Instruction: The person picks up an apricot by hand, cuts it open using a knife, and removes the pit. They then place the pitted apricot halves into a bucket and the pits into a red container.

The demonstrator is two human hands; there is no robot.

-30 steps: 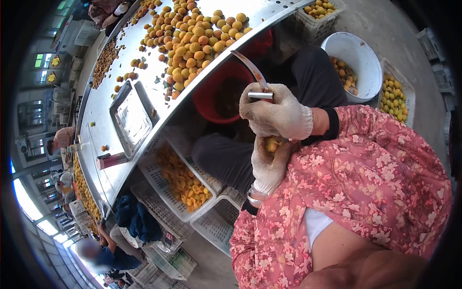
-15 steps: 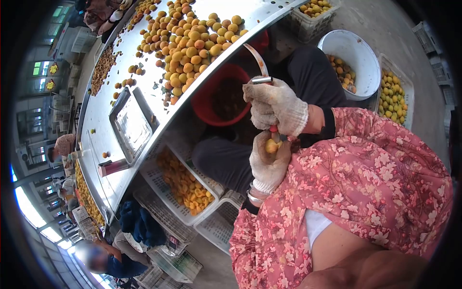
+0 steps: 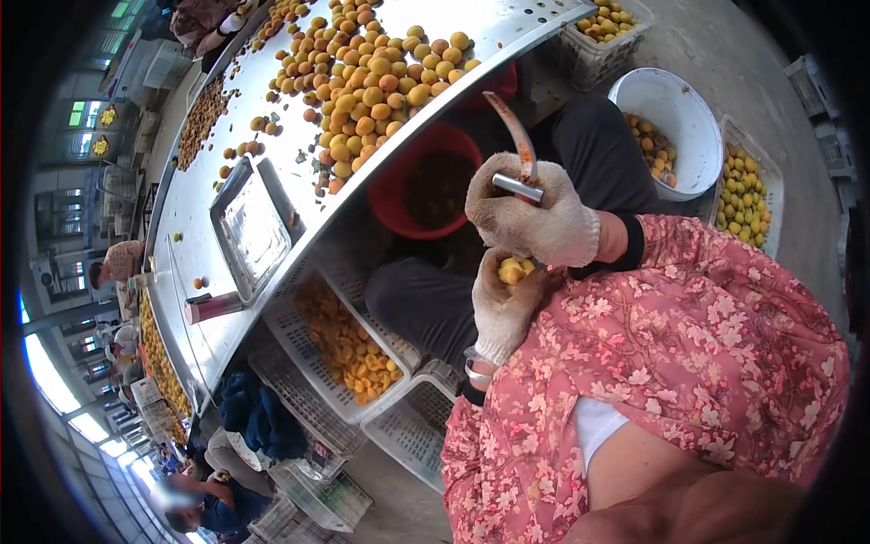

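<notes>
My right hand, in a stained white knit glove, is closed around a knife. Its curved, orange-stained blade points up and away, and a metal collar crosses the glove. Just below, my gloved left hand grips an apricot, whose cut yellow flesh faces up between thumb and fingers. The two hands are close together in front of the floral top. Whether the right fingertips touch the fruit is hidden.
A metal table carries piled apricots and a tray. Below are a red tub and a crate of apricot pieces. At right stand a white bucket and a fruit crate. Other people work at left.
My right hand has turned, tilting the knife blade and metal collar. A red piece that showed between my hands is out of sight, and more of the apricot's cut flesh shows.
</notes>
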